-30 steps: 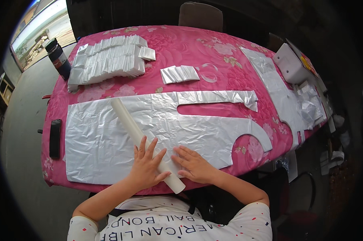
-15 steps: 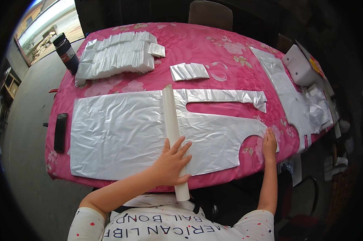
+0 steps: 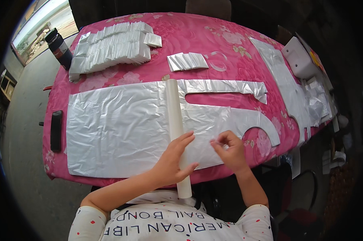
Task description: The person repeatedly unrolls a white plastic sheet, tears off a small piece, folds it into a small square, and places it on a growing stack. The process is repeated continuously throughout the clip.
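A silvery-white plastic sheet (image 3: 113,128) with strap-like cut-outs at its right end lies flat before me. Across its middle, a pale tube (image 3: 173,104) runs from the far edge toward my body. My left hand (image 3: 173,158) rests over the near part of the tube, its fingers and thumb spread. Right of the tube, my right hand (image 3: 231,150) is raised over the sheet, with thumb and fingers pinched together. Thin translucent film rises beside those fingertips and seems to be held in them; the exact grip is hard to make out.
A pink floral cloth (image 3: 213,36) covers the table. Folded silvery packets (image 3: 117,48) and a smaller row (image 3: 187,62) lie beyond the sheet. A dark jar (image 3: 59,48) and black phone (image 3: 56,130) are left; another cut sheet (image 3: 278,76) and white box (image 3: 298,58) are right.
My right hand has left the strap end at the right and moved left, closing its fingers near lifted film. My left hand stays on the tube, its fingers shifted slightly right.
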Available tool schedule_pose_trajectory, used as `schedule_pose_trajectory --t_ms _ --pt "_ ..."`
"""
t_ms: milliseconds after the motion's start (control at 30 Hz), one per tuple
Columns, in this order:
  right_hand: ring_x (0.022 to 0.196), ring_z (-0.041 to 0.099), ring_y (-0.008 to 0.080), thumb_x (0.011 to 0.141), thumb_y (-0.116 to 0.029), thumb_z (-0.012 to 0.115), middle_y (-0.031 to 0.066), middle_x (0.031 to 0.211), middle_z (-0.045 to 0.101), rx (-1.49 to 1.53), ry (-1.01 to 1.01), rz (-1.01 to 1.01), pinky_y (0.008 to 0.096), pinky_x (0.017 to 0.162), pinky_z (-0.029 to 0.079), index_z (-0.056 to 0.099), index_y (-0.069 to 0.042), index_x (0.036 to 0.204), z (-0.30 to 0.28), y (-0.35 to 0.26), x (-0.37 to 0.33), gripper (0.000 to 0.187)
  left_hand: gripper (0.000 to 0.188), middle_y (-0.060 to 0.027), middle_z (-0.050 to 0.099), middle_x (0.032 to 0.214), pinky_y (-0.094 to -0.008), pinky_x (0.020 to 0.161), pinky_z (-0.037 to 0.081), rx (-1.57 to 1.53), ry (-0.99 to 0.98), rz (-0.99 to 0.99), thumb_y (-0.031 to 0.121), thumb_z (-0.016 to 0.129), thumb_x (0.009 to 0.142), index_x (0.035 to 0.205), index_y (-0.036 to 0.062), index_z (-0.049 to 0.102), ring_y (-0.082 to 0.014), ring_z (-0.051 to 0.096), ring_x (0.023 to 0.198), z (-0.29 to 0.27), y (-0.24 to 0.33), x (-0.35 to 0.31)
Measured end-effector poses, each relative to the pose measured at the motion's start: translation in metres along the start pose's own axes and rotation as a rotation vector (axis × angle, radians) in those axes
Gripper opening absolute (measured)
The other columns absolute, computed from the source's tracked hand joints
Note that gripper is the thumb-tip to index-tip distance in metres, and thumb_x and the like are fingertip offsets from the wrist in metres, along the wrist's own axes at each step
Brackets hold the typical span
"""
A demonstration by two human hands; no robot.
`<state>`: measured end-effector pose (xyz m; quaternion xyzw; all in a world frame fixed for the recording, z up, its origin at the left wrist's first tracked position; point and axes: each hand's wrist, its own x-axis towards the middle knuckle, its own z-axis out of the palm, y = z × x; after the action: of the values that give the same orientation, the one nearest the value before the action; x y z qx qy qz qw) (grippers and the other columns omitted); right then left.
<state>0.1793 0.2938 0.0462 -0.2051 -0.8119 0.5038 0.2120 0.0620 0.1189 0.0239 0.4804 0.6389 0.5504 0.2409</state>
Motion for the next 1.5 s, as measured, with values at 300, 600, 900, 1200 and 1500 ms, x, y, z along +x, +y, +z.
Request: schedule_pose_trajectory --t_ms 300,600,900,1200,1500 --pt "0.073 0.059 0.0251 0.075 -0.019 0.069 0.0084 0.082 0.061 -0.119 -0.481 -0.432 0.0337 0.063 0.047 0.059 -0.003 0.088 0.065 -0.050 -0.044 0.022 0.020 -0.0069 0.063 0.079 -0.0250 0.066 0.049 -0.531 -0.041 -0.772 0.009 0.062 0.083 0.100 -0.0007 0.058 -0.0119 0.061 0.068 -0.123 -0.021 -0.046" --pt "0.057 0.060 0.0250 0.071 -0.047 0.068 0.0087 0.063 0.060 -0.508 -0.628 0.365 0.0349 0.054 0.047 0.059 -0.002 0.073 0.050 -0.030 -0.078 0.046 0.013 -0.0056 0.064 0.077 -0.0235 0.063 0.048 -0.124 0.211 -0.912 0.006 0.061 0.080 0.090 -0.0014 0.058 -0.0098 0.059 0.066 -0.233 -0.031 -0.111" --pt "0.067 0.063 0.0280 0.074 -0.039 0.063 0.0156 0.073 0.064 -0.285 -0.588 0.564 0.0342 0.063 0.049 0.064 0.000 0.090 0.038 -0.024 -0.082 0.042 0.024 -0.0107 0.061 0.094 -0.0322 0.077 0.047 0.768 0.130 -0.644 0.003 0.061 0.075 0.098 -0.0018 0.056 -0.0221 0.059 0.086 -0.236 -0.024 -0.102" --pt "0.069 0.064 0.0296 0.074 -0.040 0.062 0.0160 0.073 0.064 -0.299 -0.635 0.579 0.0356 0.065 0.049 0.064 -0.001 0.090 0.036 -0.024 -0.086 0.042 0.051 -0.0161 0.042 0.132 -0.0409 0.100 0.035 0.561 0.146 0.111 0.001 0.057 0.075 0.125 0.0007 0.043 -0.0345 0.041 0.121 -0.069 -0.023 -0.008" --pt "0.070 0.064 0.0297 0.079 -0.056 0.058 0.0154 0.076 0.065 -0.379 -0.879 0.485 0.0346 0.066 0.049 0.065 0.000 0.090 0.029 -0.024 -0.056 0.057 0.061 -0.0283 0.027 0.140 -0.0454 0.110 0.017 0.880 -0.019 -0.005 0.020 0.042 0.083 0.132 -0.0139 0.027 -0.0379 0.022 0.134 -0.016 -0.051 0.000"
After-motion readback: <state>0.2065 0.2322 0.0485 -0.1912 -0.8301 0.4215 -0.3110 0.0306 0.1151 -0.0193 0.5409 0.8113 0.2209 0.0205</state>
